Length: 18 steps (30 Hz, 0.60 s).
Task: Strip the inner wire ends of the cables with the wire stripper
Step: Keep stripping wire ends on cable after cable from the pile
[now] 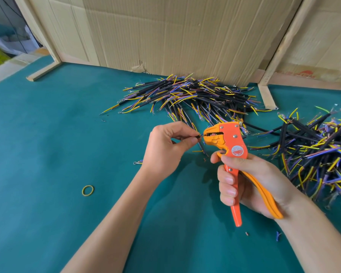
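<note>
My right hand (250,184) grips the handles of an orange wire stripper (231,146), held upright with its jaws pointing left. My left hand (165,146) pinches a short black cable (256,136) between thumb and forefinger, and the cable's inner wire ends sit in the stripper's jaws. Most of that cable is hidden by my fingers. A big pile of black cables (195,97) with yellow, blue and purple inner wires lies behind my hands. A second cable pile (319,152) lies at the right.
The work surface is a green mat (47,154). A yellow rubber band (87,190) lies at the left front. Small bits of insulation (278,235) lie near my right forearm. A cardboard wall (175,32) with wooden battens stands at the back.
</note>
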Each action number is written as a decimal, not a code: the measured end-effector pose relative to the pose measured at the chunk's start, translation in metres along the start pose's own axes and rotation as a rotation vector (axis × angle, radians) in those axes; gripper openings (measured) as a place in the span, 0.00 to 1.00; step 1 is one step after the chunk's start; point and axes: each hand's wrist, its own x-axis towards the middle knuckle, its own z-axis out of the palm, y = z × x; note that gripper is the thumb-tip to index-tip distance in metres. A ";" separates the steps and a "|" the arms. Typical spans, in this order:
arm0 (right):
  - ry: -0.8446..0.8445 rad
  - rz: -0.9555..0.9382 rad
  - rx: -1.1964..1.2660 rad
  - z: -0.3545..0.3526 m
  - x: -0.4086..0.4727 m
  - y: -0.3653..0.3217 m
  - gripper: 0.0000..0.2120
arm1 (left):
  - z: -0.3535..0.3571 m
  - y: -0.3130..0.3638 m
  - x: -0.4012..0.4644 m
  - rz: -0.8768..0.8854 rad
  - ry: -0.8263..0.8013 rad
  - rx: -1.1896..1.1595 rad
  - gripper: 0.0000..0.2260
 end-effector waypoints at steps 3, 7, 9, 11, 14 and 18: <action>-0.005 -0.004 0.013 0.001 0.000 0.000 0.18 | 0.001 0.000 0.000 -0.004 0.010 -0.013 0.04; -0.014 -0.025 0.007 0.003 -0.001 0.001 0.20 | 0.002 -0.001 0.000 -0.003 0.016 -0.014 0.04; -0.012 -0.027 0.005 0.003 -0.001 0.000 0.20 | 0.002 0.000 0.000 -0.004 0.013 -0.015 0.04; -0.012 -0.022 0.009 0.003 -0.001 0.000 0.19 | 0.001 0.000 0.000 -0.002 0.008 -0.014 0.05; -0.005 -0.014 0.005 0.003 -0.002 -0.001 0.18 | 0.001 0.000 0.000 0.006 0.003 -0.012 0.04; 0.005 -0.010 -0.007 0.005 -0.002 -0.001 0.18 | 0.001 0.000 0.000 0.009 -0.008 -0.018 0.05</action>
